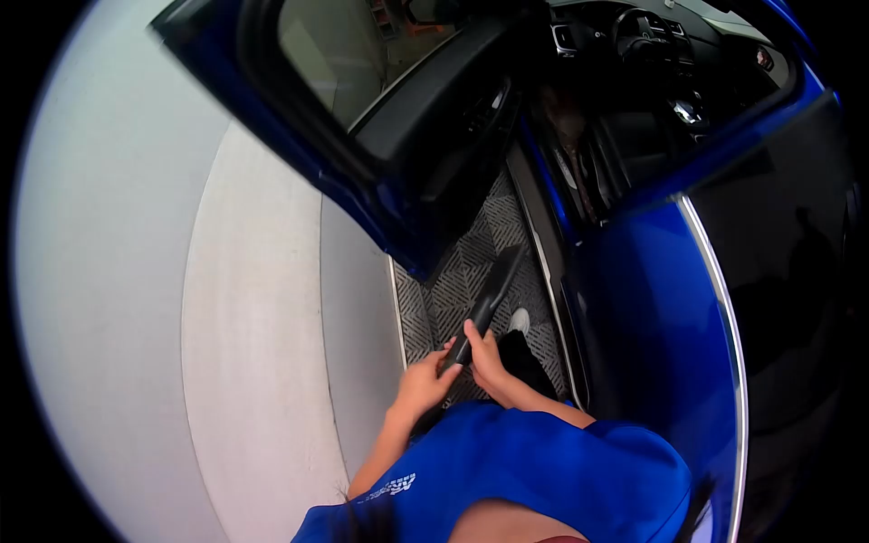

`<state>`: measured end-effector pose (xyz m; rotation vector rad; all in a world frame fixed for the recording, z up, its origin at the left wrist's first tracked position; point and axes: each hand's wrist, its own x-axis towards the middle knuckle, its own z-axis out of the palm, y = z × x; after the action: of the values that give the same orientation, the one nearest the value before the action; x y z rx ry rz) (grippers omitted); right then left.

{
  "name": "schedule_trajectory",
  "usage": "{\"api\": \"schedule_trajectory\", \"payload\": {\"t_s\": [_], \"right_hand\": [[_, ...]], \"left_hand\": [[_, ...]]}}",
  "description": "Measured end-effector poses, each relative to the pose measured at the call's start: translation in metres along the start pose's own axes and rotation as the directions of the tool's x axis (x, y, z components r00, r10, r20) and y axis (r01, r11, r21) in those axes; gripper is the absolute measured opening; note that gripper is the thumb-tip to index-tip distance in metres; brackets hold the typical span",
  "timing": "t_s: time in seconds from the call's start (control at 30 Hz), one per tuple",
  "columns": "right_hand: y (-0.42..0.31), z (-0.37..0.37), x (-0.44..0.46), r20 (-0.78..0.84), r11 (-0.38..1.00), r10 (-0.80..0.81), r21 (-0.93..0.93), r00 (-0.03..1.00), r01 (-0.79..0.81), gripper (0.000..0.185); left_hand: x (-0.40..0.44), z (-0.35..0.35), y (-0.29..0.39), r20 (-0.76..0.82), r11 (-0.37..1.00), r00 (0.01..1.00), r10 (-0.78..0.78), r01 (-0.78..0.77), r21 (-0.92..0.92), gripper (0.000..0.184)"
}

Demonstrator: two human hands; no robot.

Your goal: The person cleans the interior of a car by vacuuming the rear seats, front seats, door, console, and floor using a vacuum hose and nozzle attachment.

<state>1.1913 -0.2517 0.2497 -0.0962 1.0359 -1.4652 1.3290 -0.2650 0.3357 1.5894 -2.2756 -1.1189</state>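
Observation:
A black vacuum nozzle [491, 294], long and flattened toward its far end, is held slantwise in front of my body. My left hand [424, 384] is closed around its lower end. Slightly higher up, my right hand [486, 356] grips the same tube, with the thumb along its side. The far tip points up toward the gap between the open car door [362, 172] and the door sill [541, 240]. What lies below my left hand is mostly hidden by my hands and shirt.
Right of me is the blue rear side of the car [647, 308]. Beyond the sill are the dark front seat [634, 145] and steering wheel [638, 34]. A pale wall [253, 335] stands close on the left. Below is a patterned grey floor [457, 281], with my white shoe [520, 320].

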Motion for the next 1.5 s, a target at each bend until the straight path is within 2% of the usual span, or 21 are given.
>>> {"api": "schedule_trajectory", "payload": {"t_s": [0.07, 0.1, 0.13, 0.2, 0.23, 0.33, 0.37, 0.43, 0.47, 0.5, 0.57, 0.67, 0.77, 0.83, 0.87, 0.97, 1.03, 1.1, 1.2, 1.23, 1.5], "right_hand": [[-0.060, 0.002, 0.062, -0.084, 0.996, 0.000, 0.084, 0.996, 0.007, 0.039], [-0.103, 0.007, 0.084, -0.093, 0.992, 0.065, 0.118, 0.994, -0.054, 0.042], [-0.122, 0.005, 0.118, -0.079, 0.993, 0.042, 0.115, 0.996, -0.033, 0.043], [-0.200, 0.026, 0.163, 0.056, 0.993, 0.089, 0.072, 0.994, -0.092, 0.043], [-0.208, 0.029, 0.190, 0.092, 0.994, 0.080, 0.068, 0.993, -0.086, 0.043], [-0.236, 0.048, 0.274, 0.098, 0.952, 0.239, 0.172, 0.966, -0.253, 0.047], [-0.237, 0.049, 0.299, 0.162, 0.911, 0.308, 0.234, 0.938, -0.339, 0.050], [-0.236, 0.051, 0.340, 0.203, 0.881, 0.343, 0.270, 0.917, -0.389, 0.051], [-0.234, 0.050, 0.356, 0.249, 0.851, 0.365, 0.302, 0.897, -0.430, 0.054], [-0.236, 0.049, 0.361, 0.236, 0.848, 0.364, 0.317, 0.901, -0.425, 0.054], [-0.240, 0.052, 0.354, 0.249, 0.818, 0.437, 0.290, 0.864, -0.497, 0.055], [-0.219, 0.068, 0.294, 0.260, 0.719, 0.556, 0.325, 0.789, -0.614, 0.053], [-0.224, 0.098, 0.229, 0.212, 0.970, 0.112, 0.187, 0.971, -0.152, 0.050], [-0.224, 0.089, 0.261, 0.004, 0.918, 0.160, 0.366, 0.987, -0.151, 0.052], [-0.226, 0.076, 0.284, -0.060, 0.851, 0.286, 0.475, 0.956, -0.224, 0.054], [-0.238, 0.034, 0.335, -0.015, 0.751, 0.395, 0.580, 0.918, -0.314, 0.047], [-0.248, 0.006, 0.380, -0.011, 0.786, 0.300, 0.570, 0.954, -0.241, 0.037], [-0.252, 0.004, 0.392, -0.065, 0.872, 0.226, 0.458, 0.972, -0.173, 0.039], [-0.244, -0.009, 0.442, -0.003, 0.849, 0.264, 0.476, 0.965, -0.230, 0.040], [-0.243, -0.005, 0.463, -0.184, 0.919, 0.160, 0.388, 0.970, -0.078, 0.046], [-0.250, -0.033, 0.593, 0.041, 0.788, 0.317, 0.544, 0.947, -0.288, 0.042]], "left_hand": [[0.061, -0.040, -0.003, -0.417, 0.964, 0.882, 0.220, -0.262, -0.047, 0.028], [0.087, -0.070, 0.003, -0.618, 0.917, 0.786, 0.005, -0.250, -0.311, 0.027], [0.105, -0.116, 0.036, -0.809, 0.960, 0.580, 0.100, -0.269, -0.074, 0.032], [0.159, -0.182, 0.074, -0.965, 0.921, 0.262, -0.028, -0.368, -0.126, 0.043], [0.178, -0.204, 0.076, -0.998, 0.895, 0.065, -0.007, -0.444, -0.035, 0.047], [0.237, -0.248, 0.049, -0.989, 0.759, 0.082, -0.123, -0.635, -0.147, 0.048], [0.260, -0.243, 0.081, -0.986, 0.680, -0.044, -0.163, -0.729, -0.080, 0.044], [0.279, -0.252, 0.058, -0.950, 0.929, -0.302, -0.075, -0.368, 0.043, 0.041], [0.287, -0.257, 0.056, -0.884, 0.846, -0.414, -0.219, -0.532, 0.040, 0.037], [0.292, -0.257, 0.058, -0.895, 0.958, -0.446, 0.021, -0.246, 0.145, 0.031], [0.301, -0.262, 0.056, -0.860, 0.874, -0.486, -0.153, -0.473, 0.112, 0.029], [0.299, -0.271, 0.050, -0.872, 0.930, -0.481, -0.094, -0.354, 0.096, 0.028], [0.312, -0.294, 0.027, -0.907, 0.911, -0.418, -0.059, -0.394, 0.122, 0.028], [0.321, -0.324, -0.010, -0.914, 0.877, -0.400, -0.068, -0.461, 0.136, 0.029], [0.325, -0.330, -0.018, -0.862, 0.951, -0.402, 0.310, 0.152, 0.271, 0.028], [0.327, -0.341, -0.034, -0.837, 0.978, -0.511, 0.195, 0.032, 0.208, 0.027], [0.329, -0.348, -0.048, -0.906, 0.935, -0.415, 0.081, -0.282, 0.213, 0.025], [0.321, -0.365, -0.100, -0.841, 0.981, -0.506, 0.192, 0.099, 0.165, 0.022], [0.321, -0.357, -0.077, -0.845, 0.964, -0.485, 0.226, 0.239, 0.120, 0.019], [0.311, -0.352, -0.080, -0.872, 0.844, -0.294, 0.391, 0.492, 0.213, 0.024], [0.298, -0.340, -0.082, -0.843, 0.798, -0.346, 0.412, 0.584, 0.151, 0.028]]}}
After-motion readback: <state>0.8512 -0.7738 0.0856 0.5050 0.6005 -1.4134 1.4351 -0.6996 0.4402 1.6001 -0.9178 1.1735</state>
